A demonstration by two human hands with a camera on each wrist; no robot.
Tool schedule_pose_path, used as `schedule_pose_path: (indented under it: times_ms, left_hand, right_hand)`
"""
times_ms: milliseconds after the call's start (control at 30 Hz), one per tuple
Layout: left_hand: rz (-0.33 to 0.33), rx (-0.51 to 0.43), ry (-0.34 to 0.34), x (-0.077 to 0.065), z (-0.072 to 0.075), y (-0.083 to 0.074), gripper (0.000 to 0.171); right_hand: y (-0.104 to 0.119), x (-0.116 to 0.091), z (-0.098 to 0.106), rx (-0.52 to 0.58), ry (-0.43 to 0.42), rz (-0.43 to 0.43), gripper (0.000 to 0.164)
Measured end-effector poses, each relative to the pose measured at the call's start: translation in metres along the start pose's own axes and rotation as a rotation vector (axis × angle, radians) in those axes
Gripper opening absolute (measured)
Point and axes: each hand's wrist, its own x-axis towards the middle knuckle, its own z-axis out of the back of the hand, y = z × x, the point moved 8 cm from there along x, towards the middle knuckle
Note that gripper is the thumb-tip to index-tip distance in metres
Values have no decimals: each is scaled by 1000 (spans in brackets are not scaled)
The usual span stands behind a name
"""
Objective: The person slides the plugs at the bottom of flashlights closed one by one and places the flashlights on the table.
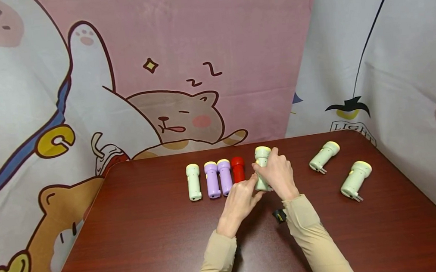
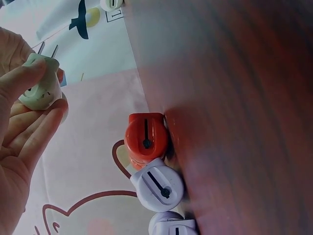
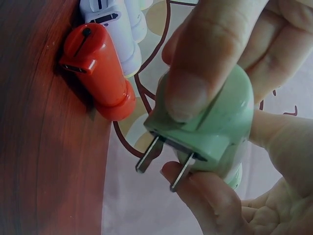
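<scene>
Both hands hold one light green plug-in flashlight (image 1: 262, 153) with a pale yellow lamp rim, at the back middle of the table. The right hand (image 1: 279, 174) grips its body from the right. From the left and near side, the left hand (image 1: 240, 201) pinches the tail end between thumb and fingers. Two metal prongs (image 3: 182, 172) stick out of the tail in the right wrist view. Nearest to the left hand is a red flashlight (image 1: 238, 168); in the left wrist view its tail (image 2: 145, 142) shows a dark slot.
Left of the red flashlight stand two purple flashlights (image 1: 212, 180) and a light green one (image 1: 193, 183). Two more light green flashlights (image 1: 324, 156) lie tilted at the right, prongs out. A small black object (image 1: 279, 215) shows beside the right sleeve. Printed cloth hangs behind the brown table (image 1: 153, 245).
</scene>
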Motion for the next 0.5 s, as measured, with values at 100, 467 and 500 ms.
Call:
schedule_pose_path:
  times_ms: [100, 467, 500]
  left_hand:
    - [2, -3, 6, 0, 0, 0, 40]
    - [-22, 10, 9, -1, 0, 0, 40]
    - [-25, 10, 10, -1, 0, 0, 40]
  right_hand:
    - [0, 0, 0, 0, -1, 0, 59]
    - [0, 1, 0, 7, -4, 6, 58]
    - [0, 1, 0, 6, -3, 5, 58]
